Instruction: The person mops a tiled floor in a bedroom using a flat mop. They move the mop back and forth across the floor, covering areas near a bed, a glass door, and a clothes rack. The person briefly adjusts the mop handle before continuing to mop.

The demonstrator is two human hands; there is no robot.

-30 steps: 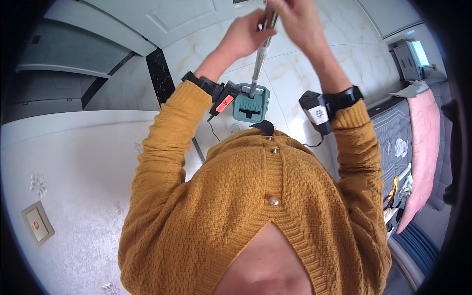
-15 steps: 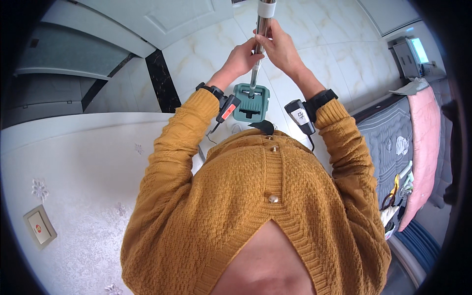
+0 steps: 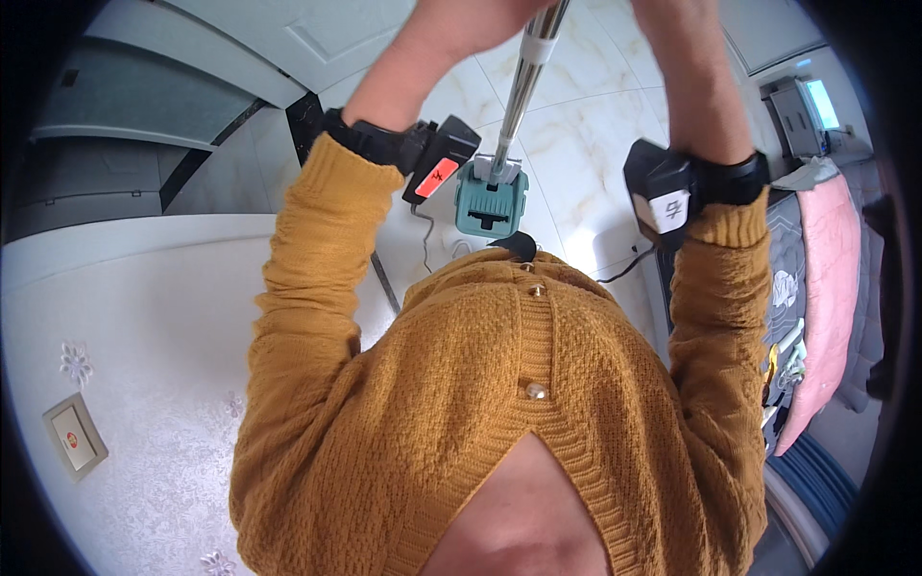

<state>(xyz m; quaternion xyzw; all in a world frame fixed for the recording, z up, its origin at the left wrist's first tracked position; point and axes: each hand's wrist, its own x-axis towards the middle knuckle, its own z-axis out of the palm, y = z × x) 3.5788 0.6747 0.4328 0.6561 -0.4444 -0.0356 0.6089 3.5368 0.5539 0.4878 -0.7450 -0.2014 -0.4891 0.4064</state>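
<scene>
A shiny metal mop pole [image 3: 520, 101] with a pale collar slants down from the upper edge. Its pale flat head [image 3: 497, 171] sits at the far end of a teal mop bucket [image 3: 464, 213] on the floor. My left hand [image 3: 477, 21] reaches the upper edge beside the pole, its fingers cut off by the picture. Of my right hand [image 3: 678, 13] only the part above the wrist shows, to the right of the pole; its fingers are out of the picture too. Whether either hand grips the pole cannot be seen. Black devices are strapped to both wrists.
A white patterned surface [image 3: 173, 336] with a framed plate lies at my left. White doors [image 3: 331, 34] stand at the far left. Marbled tiles [image 3: 586, 125] cover the floor. At right is a bed with grey bedding and a pink cover [image 3: 826, 288].
Both hands have moved up and apart, partly leaving the picture at the top. The pole has risen and tilted right, and the pale mop head now shows at the bucket's far end.
</scene>
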